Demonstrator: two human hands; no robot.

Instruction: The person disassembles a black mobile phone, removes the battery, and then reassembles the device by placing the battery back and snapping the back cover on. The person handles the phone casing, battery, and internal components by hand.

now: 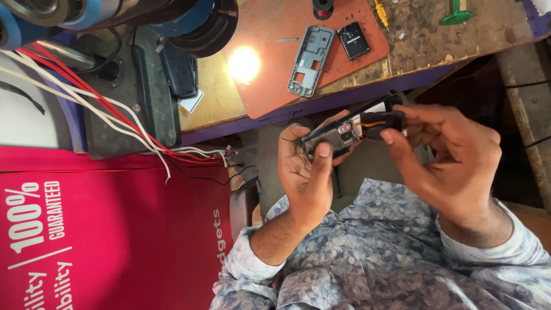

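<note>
— Head view: opened phone board held in mid-air just below the bench edge, long axis running from eight o'clock up toward two o'clock.

— Nearer hand?

— Both on it. Left hand cradling the lower end from six o'clock, thumb pressed across the top face, fingers curled behind. Right hand coming in from four o'clock, thumb tip on the dark upper end, fingers arched over from twelve o'clock.

— Grip state?

— Left closed firmly round the board's lower half. Right pinched on the dark upper part beside the orange strip; hard to tell whether gripping a separate piece or the board itself.

— Anything around?

— At eleven o'clock from the hands, on the orange mat: grey phone frame, lying free. Black battery just beside it at two o'clock. Yellow screwdriver farther up. Red and white wires trailing off at nine o'clock, well apart from both hands.
</note>
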